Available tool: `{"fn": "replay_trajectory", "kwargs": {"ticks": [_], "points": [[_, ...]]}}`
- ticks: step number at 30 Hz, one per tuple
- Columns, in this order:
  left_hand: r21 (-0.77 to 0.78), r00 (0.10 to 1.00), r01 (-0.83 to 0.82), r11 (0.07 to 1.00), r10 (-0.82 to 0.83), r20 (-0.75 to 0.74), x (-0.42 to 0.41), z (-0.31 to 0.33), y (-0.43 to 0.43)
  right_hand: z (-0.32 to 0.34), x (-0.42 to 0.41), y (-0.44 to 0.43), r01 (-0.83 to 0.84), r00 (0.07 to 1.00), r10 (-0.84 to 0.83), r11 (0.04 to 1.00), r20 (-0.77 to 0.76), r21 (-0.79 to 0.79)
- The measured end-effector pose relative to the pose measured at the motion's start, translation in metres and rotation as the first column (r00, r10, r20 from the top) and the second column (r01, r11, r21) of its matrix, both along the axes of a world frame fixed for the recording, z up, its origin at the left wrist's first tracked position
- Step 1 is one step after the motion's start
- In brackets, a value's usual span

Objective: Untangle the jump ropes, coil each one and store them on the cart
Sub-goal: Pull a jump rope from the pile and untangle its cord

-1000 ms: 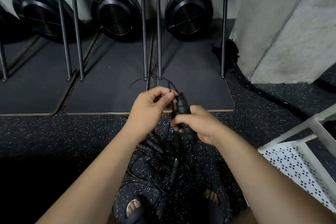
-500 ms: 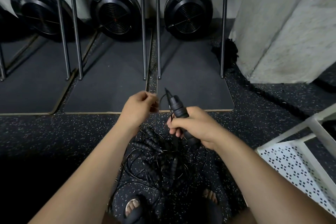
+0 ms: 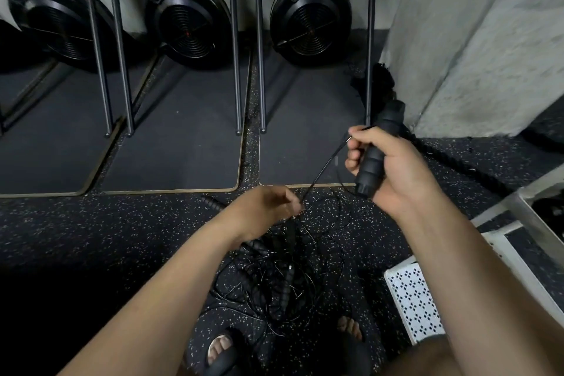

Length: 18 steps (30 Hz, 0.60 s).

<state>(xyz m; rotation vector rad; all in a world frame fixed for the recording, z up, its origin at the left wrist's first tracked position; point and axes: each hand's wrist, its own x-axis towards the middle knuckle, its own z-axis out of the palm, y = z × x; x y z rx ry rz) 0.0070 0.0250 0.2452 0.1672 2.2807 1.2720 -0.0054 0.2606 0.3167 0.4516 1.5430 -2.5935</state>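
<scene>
A gym: speckled rubber floor, upright fan-wheel rowing machines on dark mats.

Single view only: head-worn wide-angle camera, looking forward and steeply down at the floor. Left hand and right hand sit close, mid-frame; sandalled feet at the bottom edge. Far end of frame reaches the fan wheels at the back wall (straight poles bow outward, wide lens). White cart clipped at right edge.
</scene>
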Motion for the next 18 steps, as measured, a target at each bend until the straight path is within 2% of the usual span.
{"fn": "replay_trajectory", "kwargs": {"ticks": [5,7,9,10,13,18], "points": [[-0.093,0.991,0.051,0.994,-0.062,-0.12,-0.001,-0.006,0.003,-0.006,-0.004,-0.003,-0.015,1.0,0.015,1.0,-0.016,-0.008],[-0.049,0.985,0.011,0.999,-0.019,-0.173,-0.001,-0.004,0.004,-0.012,-0.003,-0.008,-0.047,0.999,0.048,0.983,0.0,0.179],[0.015,0.97,-0.063,0.998,0.064,-0.234,-0.003,0.002,0.001,-0.024,0.003,-0.015,-0.171,0.985,0.147,0.877,0.088,0.449],[0.061,0.959,-0.102,0.993,0.114,-0.26,-0.005,0.006,-0.001,-0.029,0.007,-0.02,-0.271,0.962,0.222,0.818,0.157,0.507],[0.239,0.934,-0.169,0.956,0.233,-0.271,-0.01,0.014,-0.005,-0.039,0.017,-0.039,-0.492,0.87,0.406,0.751,0.28,0.441],[0.421,0.922,-0.204,0.884,0.318,-0.221,-0.006,0.023,-0.006,-0.048,0.013,-0.057,-0.543,0.839,0.482,0.763,0.251,0.35]]}}
